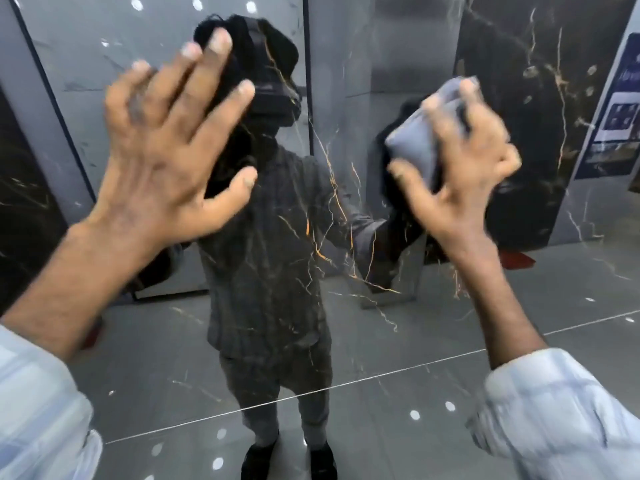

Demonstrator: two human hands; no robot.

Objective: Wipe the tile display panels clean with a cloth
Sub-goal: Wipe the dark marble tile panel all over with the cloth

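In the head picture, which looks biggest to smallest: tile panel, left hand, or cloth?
1. tile panel
2. left hand
3. grey cloth
The cloth is partly hidden in the right hand.

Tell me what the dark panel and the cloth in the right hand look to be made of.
The dark panel: polished stone-look tile, perhaps marble or glazed porcelain; it reflects like a mirror and shows orange and white veins. The cloth: soft grey matte fabric, possibly microfibre; it bunches into folds where the right hand grips it.
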